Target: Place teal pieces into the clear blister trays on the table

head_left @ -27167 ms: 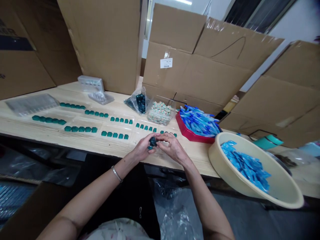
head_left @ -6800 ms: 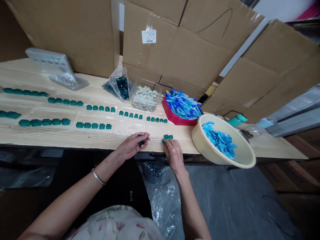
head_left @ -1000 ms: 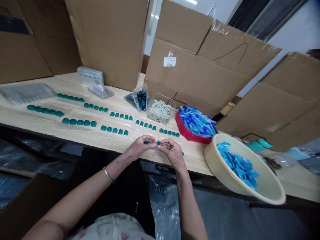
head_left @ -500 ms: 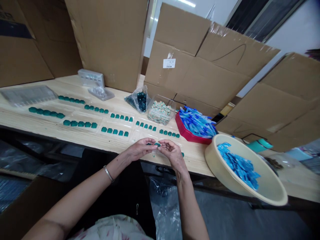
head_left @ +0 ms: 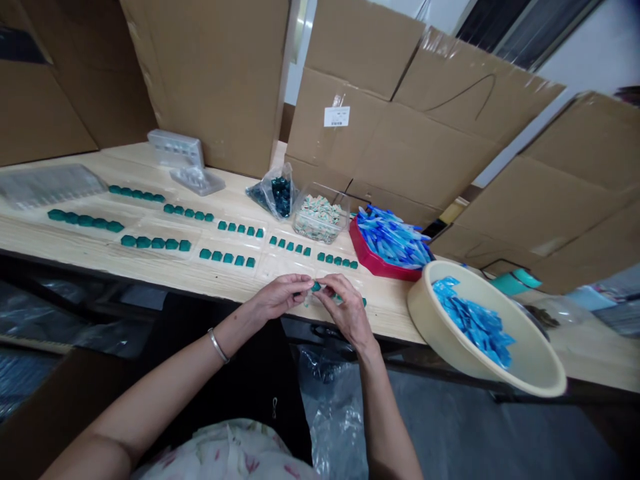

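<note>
Pinching small teal piece between right hand fingertips, just above wooden table; left hand curled close beside, grip unclear. Rows of teal pieces lie far left; cream basin of blue packets sits right.

Around the person's right hand, a row of small teal blocks on a clear plastic tray stands in the way forward. Further right, a red octagonal tray heaped with blue sachets and a tilted cream plastic basin bar passage. Toward the body, the hand can pass over the front edge of the pale wooden bench, above a crumpled clear plastic bag.
</note>
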Action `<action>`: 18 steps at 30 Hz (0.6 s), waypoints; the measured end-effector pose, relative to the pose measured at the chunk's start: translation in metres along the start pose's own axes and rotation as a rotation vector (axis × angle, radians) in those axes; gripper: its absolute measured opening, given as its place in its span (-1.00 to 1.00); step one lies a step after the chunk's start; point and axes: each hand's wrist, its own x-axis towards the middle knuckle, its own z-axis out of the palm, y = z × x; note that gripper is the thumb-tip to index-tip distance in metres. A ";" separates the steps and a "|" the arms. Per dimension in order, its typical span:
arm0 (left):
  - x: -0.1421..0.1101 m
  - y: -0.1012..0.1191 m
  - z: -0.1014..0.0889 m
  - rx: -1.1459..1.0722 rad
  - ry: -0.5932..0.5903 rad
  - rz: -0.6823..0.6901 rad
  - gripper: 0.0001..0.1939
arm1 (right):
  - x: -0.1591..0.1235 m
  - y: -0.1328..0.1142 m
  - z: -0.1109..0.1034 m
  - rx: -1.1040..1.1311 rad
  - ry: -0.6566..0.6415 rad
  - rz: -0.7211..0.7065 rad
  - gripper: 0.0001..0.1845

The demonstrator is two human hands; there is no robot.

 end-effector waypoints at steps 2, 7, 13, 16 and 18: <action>0.000 -0.001 0.002 -0.002 -0.013 -0.011 -0.81 | 0.000 -0.001 -0.004 -0.024 -0.026 -0.041 -0.79; -0.001 0.001 -0.001 -0.037 0.085 0.010 -0.86 | 0.001 0.011 -0.016 -0.073 0.037 0.014 -0.85; -0.003 0.005 -0.010 -0.050 0.176 0.003 -0.87 | 0.006 0.039 -0.017 -0.182 -0.020 0.015 -0.87; -0.004 0.004 -0.011 -0.062 0.181 0.009 -0.87 | 0.007 0.045 -0.011 -0.258 -0.074 -0.033 -0.89; -0.004 0.004 -0.009 -0.069 0.175 0.016 -0.87 | 0.006 0.046 -0.007 -0.309 -0.096 -0.061 -0.89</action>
